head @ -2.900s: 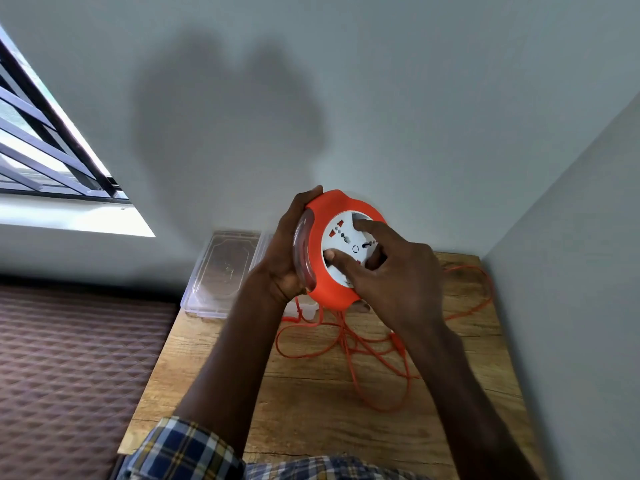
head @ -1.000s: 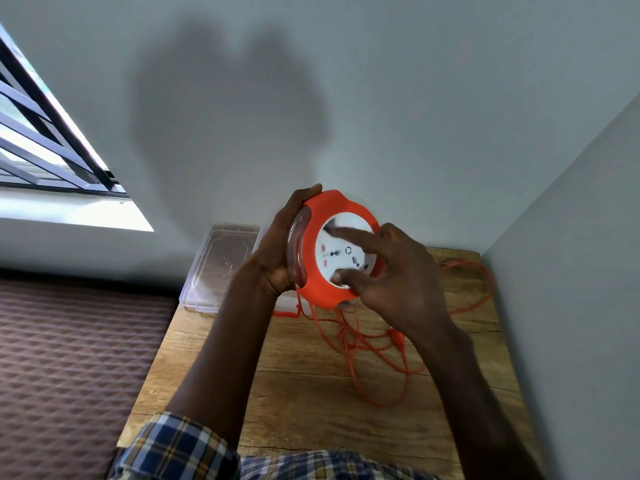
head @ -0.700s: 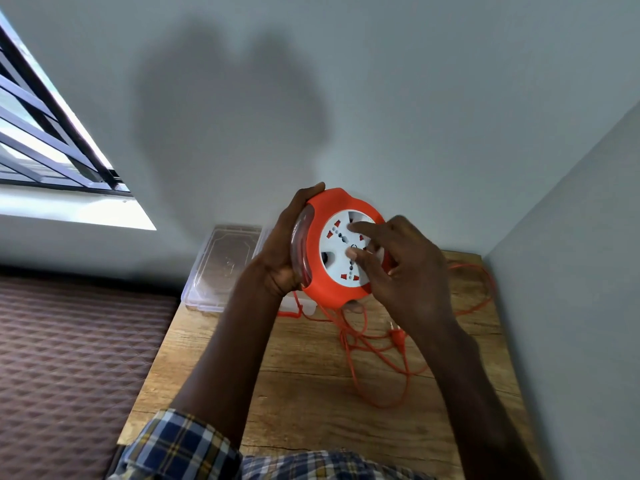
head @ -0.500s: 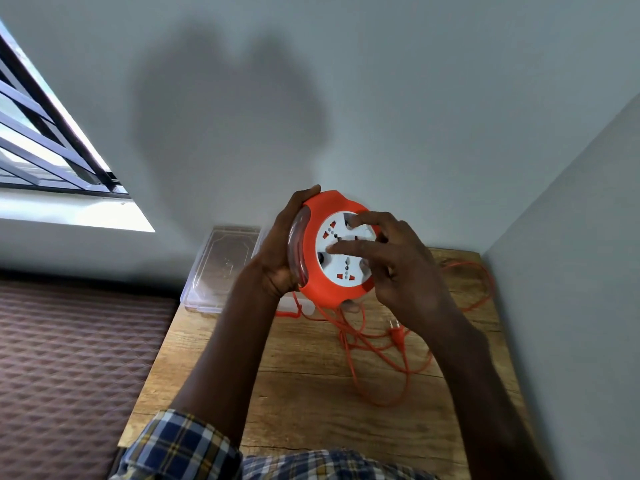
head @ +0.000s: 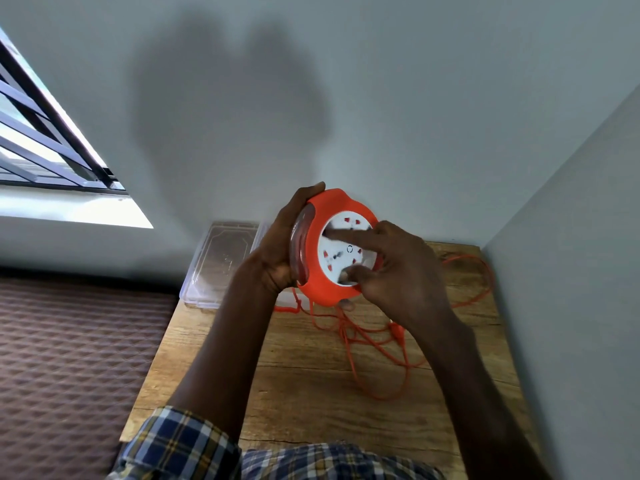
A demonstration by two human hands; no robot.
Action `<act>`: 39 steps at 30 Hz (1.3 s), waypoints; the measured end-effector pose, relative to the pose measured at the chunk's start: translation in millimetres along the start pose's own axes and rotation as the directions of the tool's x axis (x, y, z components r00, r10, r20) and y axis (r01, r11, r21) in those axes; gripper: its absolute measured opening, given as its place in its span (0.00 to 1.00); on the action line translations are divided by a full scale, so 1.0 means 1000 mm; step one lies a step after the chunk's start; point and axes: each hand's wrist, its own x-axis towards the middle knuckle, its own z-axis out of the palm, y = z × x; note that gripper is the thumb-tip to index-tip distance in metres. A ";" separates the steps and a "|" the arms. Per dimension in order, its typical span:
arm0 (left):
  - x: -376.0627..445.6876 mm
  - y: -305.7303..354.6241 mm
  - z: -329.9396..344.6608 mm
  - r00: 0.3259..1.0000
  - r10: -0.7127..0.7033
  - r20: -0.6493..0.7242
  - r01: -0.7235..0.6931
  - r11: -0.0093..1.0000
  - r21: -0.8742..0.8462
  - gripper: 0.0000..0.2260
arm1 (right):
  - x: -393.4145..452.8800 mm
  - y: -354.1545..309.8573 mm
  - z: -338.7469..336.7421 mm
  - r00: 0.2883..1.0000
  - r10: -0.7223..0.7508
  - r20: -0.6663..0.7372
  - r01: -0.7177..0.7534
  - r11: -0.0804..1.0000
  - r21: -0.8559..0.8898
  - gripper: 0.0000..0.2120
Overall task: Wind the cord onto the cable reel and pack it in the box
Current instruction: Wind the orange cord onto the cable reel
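Note:
I hold an orange cable reel (head: 320, 282) upright above the wooden table, its white socket face (head: 341, 251) turned toward me. My left hand (head: 282, 244) grips the reel's left rim and clear side. My right hand (head: 398, 271) presses on the socket face, forefinger stretched across it and thumb at its lower edge. A thin orange cord (head: 377, 344) hangs from the reel's underside and lies in loose loops on the table, its orange plug (head: 397, 332) among them. A clear plastic box (head: 221, 263) lies at the table's far left, partly hidden behind my left hand.
The wooden table (head: 311, 393) stands in a corner, with grey walls behind and to the right. A brown quilted surface (head: 69, 358) lies left of the table. A barred window (head: 45, 143) is at the upper left.
My right hand has kept turning the white socket face, its fingers shifting around it. The loose loops on the table have drawn in and the plug has crept closer to the reel.

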 end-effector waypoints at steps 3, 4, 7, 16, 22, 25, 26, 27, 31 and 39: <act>0.000 0.000 0.002 1.000 0.014 -0.013 -0.014 1.000 -0.010 0.23 | -0.001 -0.011 0.001 0.979 0.148 -0.139 -0.136 0.986 0.092 0.28; -0.001 0.000 0.003 1.000 0.022 -0.011 -0.022 1.000 -0.011 0.23 | -0.001 -0.012 0.000 0.976 0.152 -0.156 -0.141 0.987 0.079 0.29; -0.003 0.001 0.008 0.999 0.049 -0.012 -0.048 0.999 0.009 0.24 | -0.002 -0.011 -0.001 0.983 0.099 -0.154 -0.094 0.995 0.042 0.26; -0.007 0.005 0.002 0.999 0.050 0.010 -0.050 0.998 -0.033 0.26 | 0.002 0.016 -0.004 0.974 -0.226 -0.021 0.226 0.972 0.055 0.25; -0.008 0.004 0.005 0.996 0.085 -0.012 -0.085 0.995 -0.045 0.24 | 0.003 0.011 -0.005 0.955 -0.296 0.012 0.295 0.954 0.046 0.26; -0.007 0.004 0.002 0.997 0.074 -0.019 -0.074 0.996 -0.040 0.24 | 0.002 0.012 -0.003 0.967 -0.253 -0.011 0.253 0.967 0.005 0.29; -0.007 0.005 0.003 0.997 0.076 -0.016 -0.077 0.996 -0.034 0.25 | 0.001 0.012 -0.002 0.968 -0.252 -0.020 0.252 0.968 -0.007 0.29; -0.007 0.005 0.004 0.997 0.078 -0.014 -0.079 0.997 -0.029 0.26 | 0.001 0.012 -0.001 0.967 -0.253 -0.031 0.253 0.967 -0.017 0.29; -0.008 0.010 0.008 0.998 0.055 0.020 -0.055 0.998 -0.025 0.27 | -0.001 0.010 0.002 0.969 -0.237 -0.073 0.234 0.971 -0.039 0.29; -0.012 0.007 0.013 0.989 0.137 -0.055 -0.135 0.990 0.051 0.19 | -0.003 -0.010 0.006 0.979 0.078 -0.187 -0.065 0.995 0.073 0.29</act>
